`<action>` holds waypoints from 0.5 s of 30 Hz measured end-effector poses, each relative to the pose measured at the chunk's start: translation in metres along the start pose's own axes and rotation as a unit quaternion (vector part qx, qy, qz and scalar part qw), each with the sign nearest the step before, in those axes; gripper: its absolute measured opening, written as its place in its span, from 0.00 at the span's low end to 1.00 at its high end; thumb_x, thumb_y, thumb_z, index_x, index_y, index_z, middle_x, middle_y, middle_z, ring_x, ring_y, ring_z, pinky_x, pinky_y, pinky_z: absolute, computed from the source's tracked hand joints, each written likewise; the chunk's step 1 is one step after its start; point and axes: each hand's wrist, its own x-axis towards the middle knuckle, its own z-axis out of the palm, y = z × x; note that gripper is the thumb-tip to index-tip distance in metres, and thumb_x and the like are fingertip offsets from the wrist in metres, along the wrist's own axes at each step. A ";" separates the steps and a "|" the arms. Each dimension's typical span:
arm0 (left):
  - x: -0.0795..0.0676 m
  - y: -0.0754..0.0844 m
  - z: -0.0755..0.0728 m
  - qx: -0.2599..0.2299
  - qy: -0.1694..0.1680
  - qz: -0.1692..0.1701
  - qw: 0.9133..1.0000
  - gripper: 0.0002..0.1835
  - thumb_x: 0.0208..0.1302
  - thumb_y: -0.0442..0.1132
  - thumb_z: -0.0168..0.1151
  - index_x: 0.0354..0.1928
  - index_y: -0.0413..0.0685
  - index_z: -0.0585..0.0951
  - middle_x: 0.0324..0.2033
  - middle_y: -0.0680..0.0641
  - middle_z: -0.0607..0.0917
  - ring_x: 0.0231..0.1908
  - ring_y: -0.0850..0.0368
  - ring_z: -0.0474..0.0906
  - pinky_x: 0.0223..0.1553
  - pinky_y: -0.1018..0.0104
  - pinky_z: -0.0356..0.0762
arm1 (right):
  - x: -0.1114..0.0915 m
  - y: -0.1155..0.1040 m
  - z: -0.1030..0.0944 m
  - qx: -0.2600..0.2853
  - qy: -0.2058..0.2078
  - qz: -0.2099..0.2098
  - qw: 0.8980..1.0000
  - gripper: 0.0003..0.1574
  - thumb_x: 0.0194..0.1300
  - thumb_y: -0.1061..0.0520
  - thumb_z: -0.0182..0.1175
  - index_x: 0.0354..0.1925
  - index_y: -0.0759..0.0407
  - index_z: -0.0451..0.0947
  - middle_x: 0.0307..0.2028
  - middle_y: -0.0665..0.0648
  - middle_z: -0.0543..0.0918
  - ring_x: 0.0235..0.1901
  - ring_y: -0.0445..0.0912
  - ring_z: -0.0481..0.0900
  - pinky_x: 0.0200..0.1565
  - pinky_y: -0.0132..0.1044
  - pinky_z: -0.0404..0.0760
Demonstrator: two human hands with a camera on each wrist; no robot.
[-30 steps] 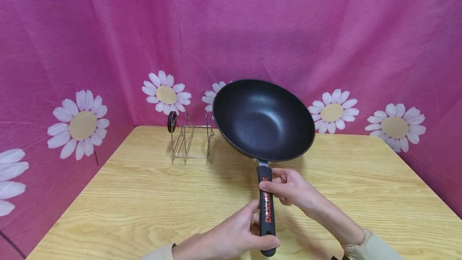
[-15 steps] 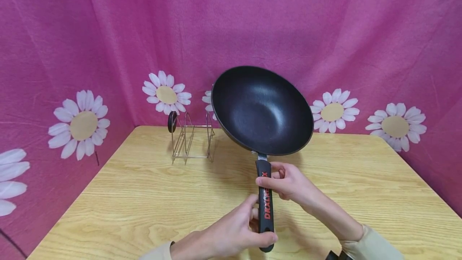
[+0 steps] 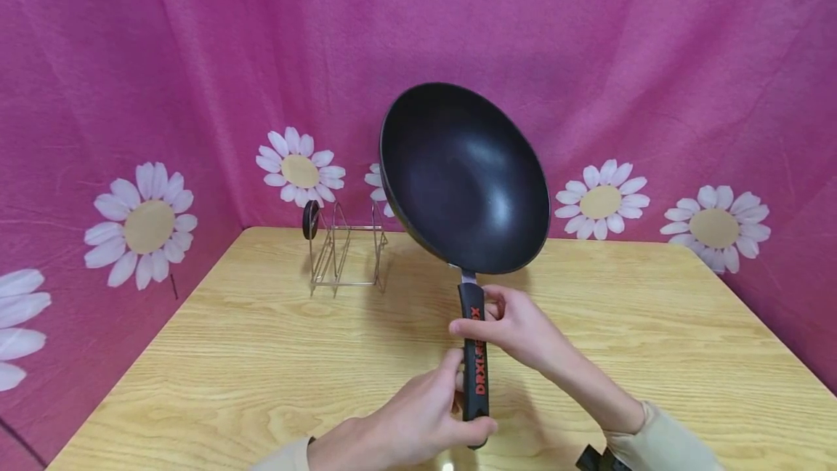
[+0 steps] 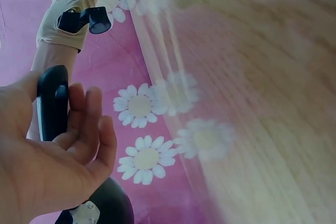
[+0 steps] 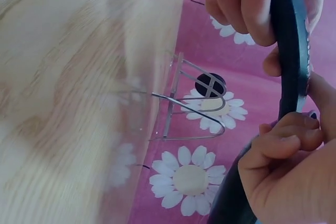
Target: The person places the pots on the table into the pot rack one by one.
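A black wok [image 3: 464,180] with a long black handle and red lettering is held up over the table, its hollow inside facing me and tilted. My right hand [image 3: 519,329] pinches the upper handle near the metal neck, thumb across the front. Lower down, my left hand [image 3: 418,413] grips the handle's end, thumb in front and fingers behind. In the left wrist view the handle end [image 4: 52,100] lies between thumb and curled fingers. The right wrist view shows both hands on the handle [image 5: 294,45].
A wire rack [image 3: 346,253] with a black round disc [image 3: 310,219] at its left side stands at the table's back left. Behind the wooden table [image 3: 229,362] hangs a pink cloth [image 3: 327,57] printed with white daisies.
The wok has risen and tipped more upright, shifting slightly left. Both hands have kept their hold on the handle and moved up and a little left with it. The rack has stayed put.
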 end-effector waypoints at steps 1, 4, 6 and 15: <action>0.000 0.000 -0.001 0.010 0.001 -0.003 1.000 0.28 0.59 0.51 0.69 0.54 0.51 0.66 0.29 0.62 0.81 0.25 0.69 0.74 0.31 0.74 0.72 | 0.000 -0.001 0.000 -0.002 0.000 -0.002 1.000 0.26 0.54 0.46 0.75 0.32 0.61 0.71 0.16 0.47 0.64 0.17 0.41 0.58 0.20 0.31 0.54; 0.000 0.000 -0.002 0.032 0.004 -0.004 0.999 0.30 0.59 0.51 0.69 0.56 0.52 0.65 0.29 0.62 0.80 0.25 0.69 0.73 0.30 0.74 0.71 | 0.000 -0.003 0.001 -0.006 -0.001 -0.012 1.000 0.26 0.55 0.46 0.74 0.32 0.61 0.70 0.17 0.48 0.63 0.17 0.40 0.58 0.21 0.31 0.55; 0.000 0.000 -0.002 0.050 0.008 0.004 0.999 0.30 0.60 0.52 0.68 0.56 0.52 0.64 0.29 0.62 0.80 0.26 0.69 0.73 0.30 0.74 0.71 | 0.001 -0.004 0.002 -0.010 -0.001 -0.020 1.000 0.26 0.56 0.46 0.73 0.32 0.61 0.69 0.18 0.48 0.63 0.18 0.40 0.58 0.21 0.31 0.56; -0.004 0.002 -0.008 0.106 0.015 0.010 0.994 0.29 0.62 0.52 0.67 0.57 0.51 0.63 0.31 0.59 0.80 0.28 0.69 0.73 0.29 0.73 0.71 | 0.004 -0.005 0.003 -0.021 -0.006 -0.049 0.999 0.24 0.58 0.47 0.72 0.32 0.61 0.69 0.19 0.48 0.63 0.20 0.39 0.60 0.25 0.31 0.60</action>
